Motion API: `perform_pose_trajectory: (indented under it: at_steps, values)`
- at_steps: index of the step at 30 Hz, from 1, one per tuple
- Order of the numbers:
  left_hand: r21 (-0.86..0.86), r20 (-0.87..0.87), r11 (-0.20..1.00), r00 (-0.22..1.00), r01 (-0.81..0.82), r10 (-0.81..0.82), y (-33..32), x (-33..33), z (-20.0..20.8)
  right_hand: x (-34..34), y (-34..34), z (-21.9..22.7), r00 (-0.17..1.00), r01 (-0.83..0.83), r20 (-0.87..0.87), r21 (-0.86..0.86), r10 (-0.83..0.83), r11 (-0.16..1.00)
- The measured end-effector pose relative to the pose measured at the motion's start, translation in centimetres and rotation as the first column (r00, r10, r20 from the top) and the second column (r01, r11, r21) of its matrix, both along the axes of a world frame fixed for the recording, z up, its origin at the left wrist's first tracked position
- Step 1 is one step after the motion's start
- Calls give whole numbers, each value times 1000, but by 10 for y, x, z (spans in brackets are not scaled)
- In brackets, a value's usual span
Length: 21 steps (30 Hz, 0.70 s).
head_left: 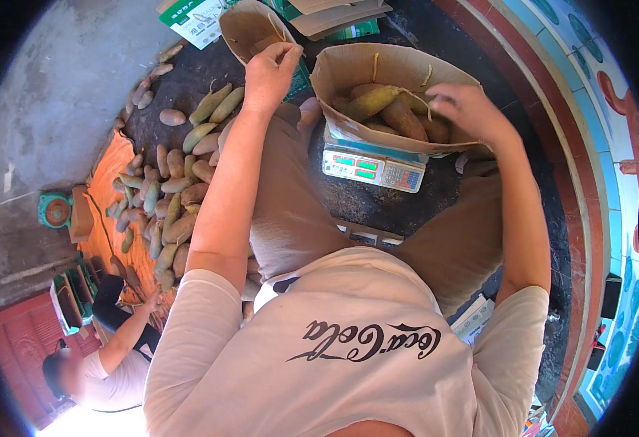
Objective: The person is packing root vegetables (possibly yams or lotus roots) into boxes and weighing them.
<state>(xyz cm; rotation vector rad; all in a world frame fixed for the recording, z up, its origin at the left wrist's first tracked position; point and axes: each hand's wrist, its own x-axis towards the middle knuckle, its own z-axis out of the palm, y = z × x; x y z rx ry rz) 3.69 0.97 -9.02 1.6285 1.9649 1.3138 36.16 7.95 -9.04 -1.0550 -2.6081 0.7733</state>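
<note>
An open cardboard carton [348, 67] stands on a digital scale [372, 169] between my knees. Long green and brown gourd-like fruits [407, 120] lie in it, and short yellow cords hang on its far inner wall. My right hand [465, 109] is at the carton's right side, its curled fingers over the fruits, slightly blurred; a thin pale strand [415, 98] runs close to them. To the left, my left hand [272, 73] is closed in a pinch at the near edge of a second open carton [243, 33]. What lies between its fingertips is too small to make out.
Many more such fruits [177, 182] are heaped left of my leg, partly on an orange sheet [108, 164]. Flattened cartons [341, 16] lie at the far side. Another person [108, 364] reaches toward the heap at the lower left. A raised red-brown edge [552, 124] curves along the right.
</note>
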Motion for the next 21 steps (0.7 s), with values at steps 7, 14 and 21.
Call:
perform_pose_trajectory:
  at_steps: [7, 14, 21]
  values:
    - [22, 46, 999, 998, 44, -45, 1, 9, -2, 58, 5, 5, 939, 299, -195, 56, -283, 953]
    - [86, 360, 986, 918, 143, -165, -9, 9, 32, 74, -1, -12, 903, 403, -91, -155, -419, 902]
    - [124, 388, 991, 922, -53, 1, -71, -27, 56, 74, -4, -21, 933, 358, -49, 18, -357, 934]
